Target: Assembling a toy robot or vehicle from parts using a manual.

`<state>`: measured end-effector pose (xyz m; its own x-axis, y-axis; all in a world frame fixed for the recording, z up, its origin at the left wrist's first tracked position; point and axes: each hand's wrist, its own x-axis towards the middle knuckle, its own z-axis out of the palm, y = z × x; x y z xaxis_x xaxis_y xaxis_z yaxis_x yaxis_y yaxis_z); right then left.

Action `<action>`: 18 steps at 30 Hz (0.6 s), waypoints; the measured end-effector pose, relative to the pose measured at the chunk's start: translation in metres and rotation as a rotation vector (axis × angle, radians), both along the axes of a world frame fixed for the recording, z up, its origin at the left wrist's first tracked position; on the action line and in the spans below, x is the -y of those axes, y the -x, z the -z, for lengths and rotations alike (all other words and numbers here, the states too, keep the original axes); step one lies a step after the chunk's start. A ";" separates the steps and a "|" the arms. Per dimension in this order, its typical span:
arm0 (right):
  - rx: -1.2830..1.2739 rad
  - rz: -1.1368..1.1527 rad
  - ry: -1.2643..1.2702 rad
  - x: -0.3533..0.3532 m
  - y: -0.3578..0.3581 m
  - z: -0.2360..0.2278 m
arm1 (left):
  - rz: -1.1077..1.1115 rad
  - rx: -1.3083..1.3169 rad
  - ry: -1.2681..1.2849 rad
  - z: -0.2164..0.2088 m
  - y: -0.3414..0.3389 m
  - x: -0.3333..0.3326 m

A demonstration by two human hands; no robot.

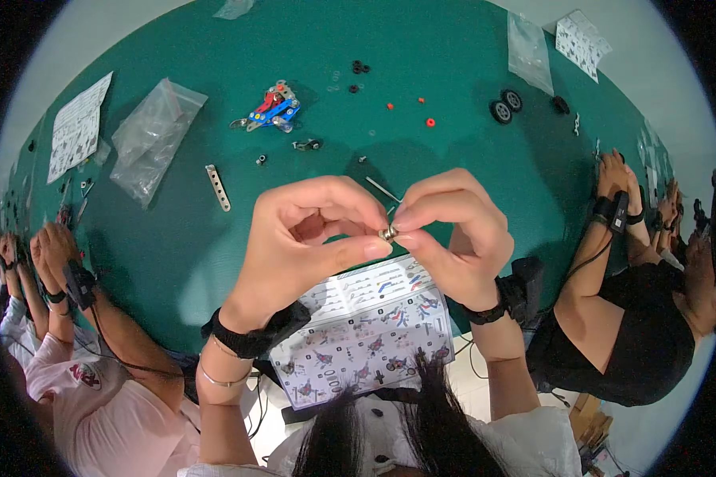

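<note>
My left hand point(306, 234) and my right hand point(463, 230) meet above the near part of the table. The thumb and fingertips of both pinch a small shiny metal fastener point(387, 234) between them; its exact kind is too small to make out. Just beyond the fingertips lies a thin metal rod point(383, 189), partly hidden by my right hand. Below my hands an instruction sheet point(366, 342) with printed drawings hangs over the near table edge. A small fastener point(363, 160) and a short black-and-metal piece point(306, 145) lie farther out.
A red-and-blue metal model point(274, 110), a perforated strip point(218, 188) and a plastic bag point(155, 139) lie left on the green table point(422, 48). Black wheels point(501, 111), red rings point(430, 122) and black rings point(358, 67) are scattered farther away. People sit close on both sides.
</note>
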<state>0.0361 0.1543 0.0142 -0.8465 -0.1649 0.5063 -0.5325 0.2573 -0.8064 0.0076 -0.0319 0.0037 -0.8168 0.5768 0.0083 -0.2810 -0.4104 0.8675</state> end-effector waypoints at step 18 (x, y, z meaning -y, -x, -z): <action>0.056 0.019 -0.103 -0.001 0.003 -0.003 | -0.254 -0.389 0.155 -0.002 0.000 -0.002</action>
